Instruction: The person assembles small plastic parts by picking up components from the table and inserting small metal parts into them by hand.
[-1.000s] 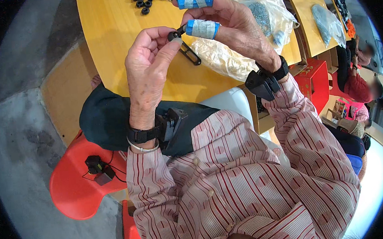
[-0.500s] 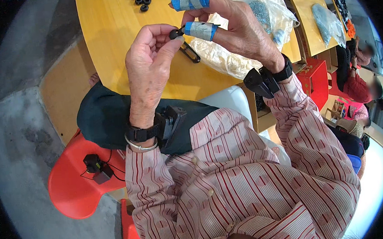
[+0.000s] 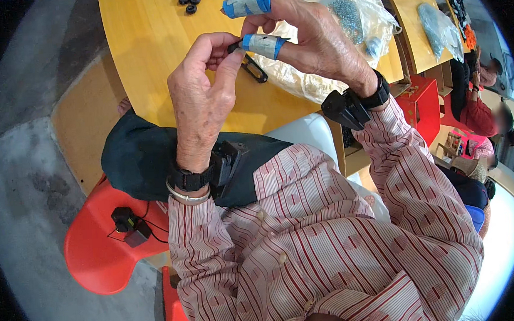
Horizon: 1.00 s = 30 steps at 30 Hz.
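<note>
My left hand (image 3: pixel 202 84) pinches a small black part (image 3: pixel 235 46) between thumb and forefinger, above the table's near edge. My right hand (image 3: pixel 314 36) comes in from the right, its thumb and forefinger wrapped in blue and grey tape. The taped thumb lies against the black part and covers some of it, while the taped forefinger stretches out above, apart from the thumb. A thin dark edge shows beside the thumb's tape. Just below the thumb is a black slotted oblong piece (image 3: pixel 255 70); whether it joins the held part I cannot tell.
Several black round pieces (image 3: pixel 190 9) lie on the yellow table (image 3: pixel 144 55). A clear bag (image 3: pixel 347 16) of small bluish pieces sits right of my hands. Left of my lap is a red stool (image 3: pixel 106 246) holding a black device. Other people (image 3: pixel 484 117) sit at far right.
Both hands have shifted slightly left with the black part. My right thumb now covers more of it, and the rounded end seen before is mostly hidden.
</note>
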Available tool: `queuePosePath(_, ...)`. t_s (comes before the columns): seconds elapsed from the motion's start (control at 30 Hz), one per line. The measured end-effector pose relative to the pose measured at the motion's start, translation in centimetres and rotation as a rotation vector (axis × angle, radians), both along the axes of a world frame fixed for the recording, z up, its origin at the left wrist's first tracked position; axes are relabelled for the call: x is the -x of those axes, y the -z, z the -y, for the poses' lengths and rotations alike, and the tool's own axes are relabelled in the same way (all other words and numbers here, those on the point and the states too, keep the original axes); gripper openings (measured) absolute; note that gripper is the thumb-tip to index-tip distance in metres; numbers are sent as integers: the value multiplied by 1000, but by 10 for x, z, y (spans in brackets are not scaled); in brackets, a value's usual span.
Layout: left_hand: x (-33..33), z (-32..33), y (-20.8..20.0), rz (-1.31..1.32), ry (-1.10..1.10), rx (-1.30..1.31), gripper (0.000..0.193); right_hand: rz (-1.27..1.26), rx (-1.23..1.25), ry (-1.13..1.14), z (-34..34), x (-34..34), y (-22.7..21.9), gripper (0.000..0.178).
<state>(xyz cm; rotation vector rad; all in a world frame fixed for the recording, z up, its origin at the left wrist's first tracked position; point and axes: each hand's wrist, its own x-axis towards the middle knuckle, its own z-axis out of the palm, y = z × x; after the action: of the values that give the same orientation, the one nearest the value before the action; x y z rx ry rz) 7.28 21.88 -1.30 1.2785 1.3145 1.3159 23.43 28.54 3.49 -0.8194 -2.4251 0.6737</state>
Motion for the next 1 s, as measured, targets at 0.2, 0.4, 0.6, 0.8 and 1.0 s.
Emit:
queuePosePath(0.2,1,0,3,-3,16,3,15,-65,-3,11,-2,-2,10,36)
queuePosePath(0.4,6,3,-5,59,102,127,19,-79,105,68,0,-8,8,37)
queuePosePath(0.6,5,3,-5,334,94,161,19,77,-227,2,6,-5,1,41)
queuePosePath(0.8,7,1,-3,346,75,149,19,221,-475,23,12,-1,11,46)
queuePosePath(1.0,6,-1,-3,381,105,174,19,190,-381,29,13,-4,11,38)
